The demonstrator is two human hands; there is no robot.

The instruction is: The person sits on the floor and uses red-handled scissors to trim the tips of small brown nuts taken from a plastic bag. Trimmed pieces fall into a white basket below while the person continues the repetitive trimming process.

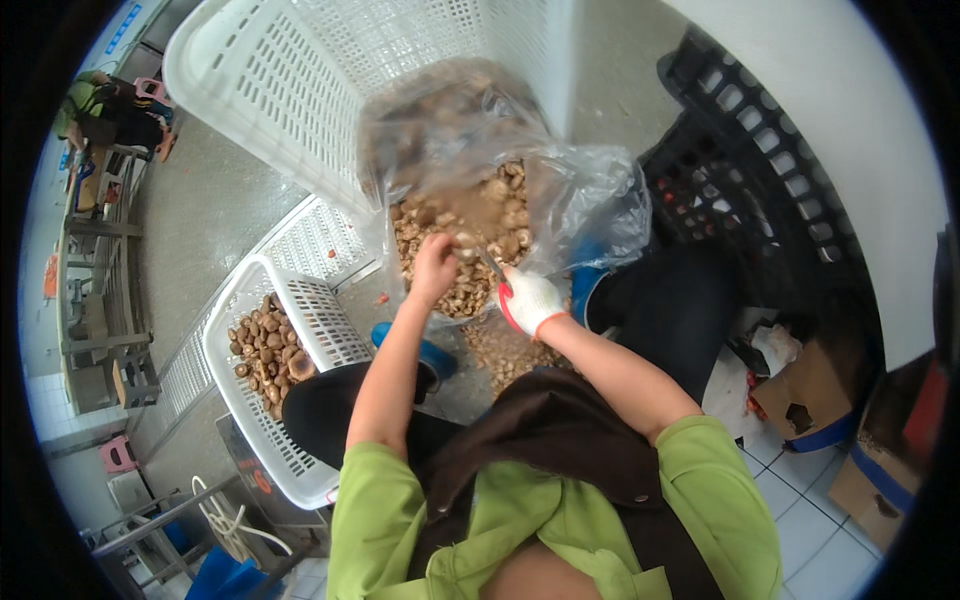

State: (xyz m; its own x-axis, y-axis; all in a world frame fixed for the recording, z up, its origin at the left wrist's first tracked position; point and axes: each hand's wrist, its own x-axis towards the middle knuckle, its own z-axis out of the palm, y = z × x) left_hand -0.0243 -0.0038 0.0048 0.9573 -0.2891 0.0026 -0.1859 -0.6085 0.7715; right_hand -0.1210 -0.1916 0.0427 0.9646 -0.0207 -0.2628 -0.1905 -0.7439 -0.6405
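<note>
My left hand (435,268) is bare, its fingertips pinched at a small pale mushroom piece (464,241) that is partly blurred. In a white knit glove with a red edge, my right hand (529,301) grips a small knife (492,262); the blade points towards the left fingertips. Below both hands, a clear plastic bag (600,202) lies open with many brown mushrooms (506,199) and cut pieces inside. More small pale pieces (517,360) lie heaped between my legs, nearer to my body.
A tall white perforated basket (277,90) leans behind the bag. On the left, a white basket (217,337) holds whole brown mushrooms (270,349). A black crate (780,150) and cardboard boxes (814,390) are on the right. Another person (112,112) sits far left near a metal rack.
</note>
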